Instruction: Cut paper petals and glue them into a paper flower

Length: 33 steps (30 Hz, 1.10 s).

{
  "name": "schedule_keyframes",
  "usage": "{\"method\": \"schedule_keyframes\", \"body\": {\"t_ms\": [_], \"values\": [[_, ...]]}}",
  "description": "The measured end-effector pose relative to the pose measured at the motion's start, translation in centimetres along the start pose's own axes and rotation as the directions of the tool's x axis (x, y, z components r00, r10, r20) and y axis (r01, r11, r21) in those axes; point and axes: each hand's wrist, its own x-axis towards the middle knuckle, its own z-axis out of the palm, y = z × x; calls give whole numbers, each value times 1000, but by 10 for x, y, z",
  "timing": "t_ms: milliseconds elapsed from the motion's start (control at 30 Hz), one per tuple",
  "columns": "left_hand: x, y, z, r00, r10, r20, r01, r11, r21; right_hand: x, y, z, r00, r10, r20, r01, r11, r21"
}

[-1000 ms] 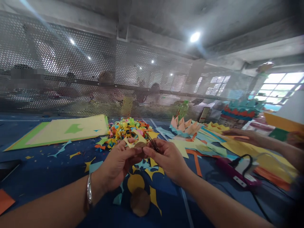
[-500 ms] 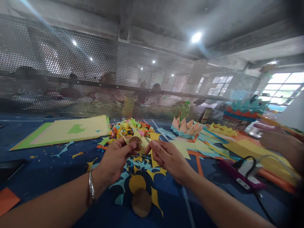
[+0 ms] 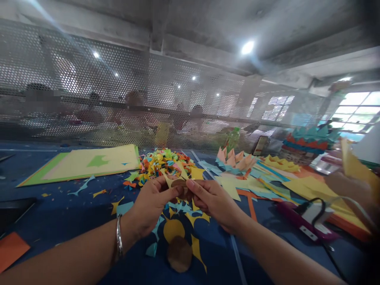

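My left hand (image 3: pixel 150 206) is closed on a brown paper disc (image 3: pixel 178 183), with a pale yellow paper piece (image 3: pixel 166 178) behind the fingers. Against the disc's right edge press the pinched fingers of my right hand (image 3: pixel 214 201). They hold a thin pointed tool, now mostly hidden; its exact kind cannot be made out. Below the hands, on the blue table (image 3: pixel 97 241), lie a yellow paper circle (image 3: pixel 174 230) and a brown circle (image 3: pixel 179 254) touching it. Blue scraps (image 3: pixel 181 207) and yellow scraps (image 3: pixel 198 218) with curved cut edges surround them.
Behind my hands rises a heap of colourful folded paper pieces (image 3: pixel 166 160). Paper sheets (image 3: pixel 74 164) lie left, a pink-and-blue paper crown (image 3: pixel 234 160) right. A purple power strip (image 3: pixel 308 227) with cables sits nearer. Another person's hand (image 3: pixel 341 188) holds yellow paper at far right.
My right hand has come in against the brown disc, closing the gap between my hands. The disc has tilted flatter. At far right, the other person's hand has raised a yellow paper.
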Motion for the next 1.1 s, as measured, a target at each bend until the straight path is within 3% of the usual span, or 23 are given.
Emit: {"method": "schedule_keyframes", "body": {"t_ms": [267, 700, 1100], "values": [[-2, 1, 1, 1000, -15, 13, 14, 1000, 25, 2, 3, 0, 1000, -2, 3, 2, 1000, 3], [1, 2, 1, 991, 108, -79, -108, 994, 2, 4, 8, -6, 1000, -30, -6, 30, 998, -50], [2, 6, 3, 983, 100, -157, -88, 993, 82, 4, 10, -9, 998, -65, 7, 65, 993, -96]]}}
